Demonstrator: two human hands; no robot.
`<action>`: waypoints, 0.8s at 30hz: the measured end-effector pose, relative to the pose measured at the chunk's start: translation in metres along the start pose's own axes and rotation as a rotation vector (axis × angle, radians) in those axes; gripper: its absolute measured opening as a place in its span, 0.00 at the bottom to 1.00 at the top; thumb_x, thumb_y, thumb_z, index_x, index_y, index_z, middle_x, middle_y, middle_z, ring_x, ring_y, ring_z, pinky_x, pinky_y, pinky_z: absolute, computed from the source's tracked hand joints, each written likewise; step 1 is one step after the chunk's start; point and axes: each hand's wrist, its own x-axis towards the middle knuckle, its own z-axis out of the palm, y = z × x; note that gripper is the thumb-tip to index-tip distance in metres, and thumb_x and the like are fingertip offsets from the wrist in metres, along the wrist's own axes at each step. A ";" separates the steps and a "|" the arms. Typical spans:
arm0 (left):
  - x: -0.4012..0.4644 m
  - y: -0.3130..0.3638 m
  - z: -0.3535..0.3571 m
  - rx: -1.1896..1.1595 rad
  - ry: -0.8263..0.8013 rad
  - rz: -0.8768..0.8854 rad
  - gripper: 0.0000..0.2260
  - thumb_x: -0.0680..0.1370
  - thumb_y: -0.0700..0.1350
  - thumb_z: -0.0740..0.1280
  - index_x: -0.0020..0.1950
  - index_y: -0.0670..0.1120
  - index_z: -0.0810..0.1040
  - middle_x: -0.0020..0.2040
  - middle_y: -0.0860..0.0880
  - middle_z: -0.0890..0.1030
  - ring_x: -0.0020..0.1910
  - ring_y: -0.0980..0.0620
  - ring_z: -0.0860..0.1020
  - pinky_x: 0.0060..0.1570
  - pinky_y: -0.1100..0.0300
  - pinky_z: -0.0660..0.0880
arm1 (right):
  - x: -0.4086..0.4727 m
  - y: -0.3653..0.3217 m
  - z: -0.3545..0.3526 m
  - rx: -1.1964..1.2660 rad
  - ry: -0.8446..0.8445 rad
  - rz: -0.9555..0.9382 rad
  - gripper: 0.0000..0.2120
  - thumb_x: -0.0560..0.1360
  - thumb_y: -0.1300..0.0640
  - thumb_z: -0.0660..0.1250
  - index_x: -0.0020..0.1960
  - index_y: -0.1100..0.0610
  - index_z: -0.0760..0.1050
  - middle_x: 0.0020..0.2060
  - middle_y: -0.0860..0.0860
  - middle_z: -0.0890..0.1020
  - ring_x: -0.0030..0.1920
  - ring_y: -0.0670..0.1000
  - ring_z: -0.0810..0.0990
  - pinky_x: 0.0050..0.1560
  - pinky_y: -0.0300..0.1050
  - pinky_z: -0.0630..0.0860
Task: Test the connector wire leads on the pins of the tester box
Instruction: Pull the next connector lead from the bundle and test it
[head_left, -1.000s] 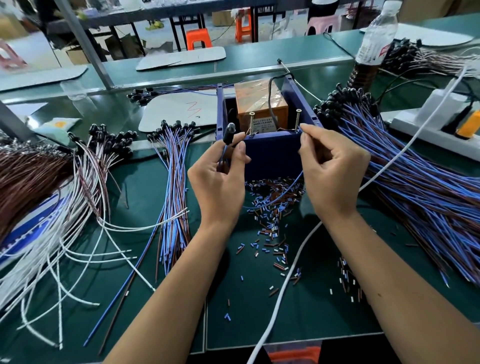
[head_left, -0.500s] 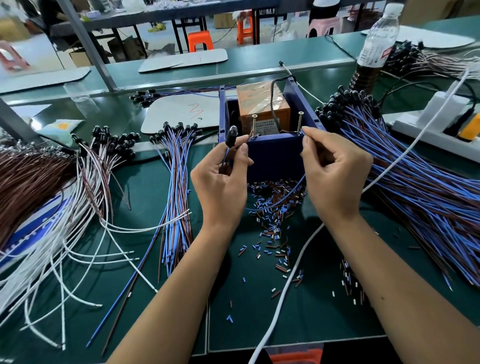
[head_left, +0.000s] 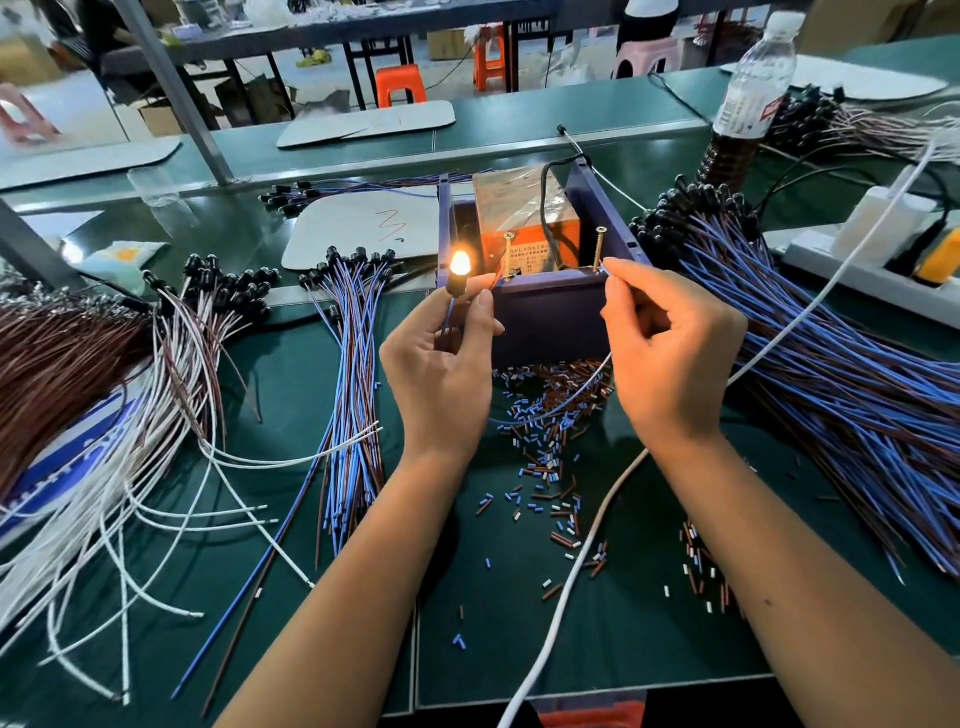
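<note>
The blue tester box (head_left: 550, 312) stands mid-table with an orange power unit (head_left: 519, 228) inside and two upright screw pins, the left pin (head_left: 507, 254) and the right pin (head_left: 600, 248). My left hand (head_left: 441, 364) pinches a black connector whose lamp (head_left: 459, 264) glows orange, and its brown lead reaches the left pin. My right hand (head_left: 670, 348) pinches the blue lead (head_left: 566, 400), pressing its tip against the right pin.
A bundle of blue-brown connector wires (head_left: 353, 374) lies left of the box, and a large pile (head_left: 841, 364) lies right. White and brown wires (head_left: 104, 415) cover the far left. Cut insulation bits (head_left: 545, 457) litter the mat. A bottle (head_left: 748, 104) and power strip (head_left: 878, 270) stand back right.
Both hands raised the leads onto the screw pins, and the lamp on the connector, dark before, now glows orange.
</note>
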 end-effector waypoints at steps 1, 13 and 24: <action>0.000 0.000 0.000 -0.002 -0.001 0.000 0.06 0.81 0.39 0.70 0.55 0.47 0.85 0.36 0.54 0.83 0.37 0.55 0.82 0.42 0.64 0.77 | 0.000 0.000 0.000 0.000 -0.002 0.001 0.09 0.83 0.61 0.68 0.57 0.62 0.86 0.42 0.53 0.87 0.37 0.48 0.83 0.37 0.41 0.79; -0.003 0.006 -0.003 0.109 0.084 0.086 0.07 0.81 0.44 0.69 0.55 0.55 0.84 0.36 0.55 0.83 0.32 0.51 0.78 0.30 0.53 0.74 | -0.002 -0.002 -0.003 0.035 0.008 0.089 0.08 0.82 0.62 0.69 0.57 0.61 0.86 0.44 0.51 0.88 0.41 0.46 0.85 0.42 0.39 0.80; -0.024 0.058 0.083 -0.059 -0.122 -0.120 0.09 0.82 0.40 0.68 0.46 0.52 0.85 0.32 0.52 0.82 0.28 0.61 0.72 0.29 0.68 0.68 | 0.013 0.015 -0.072 -0.079 0.101 0.277 0.11 0.79 0.61 0.70 0.60 0.56 0.84 0.45 0.49 0.85 0.36 0.51 0.82 0.41 0.55 0.81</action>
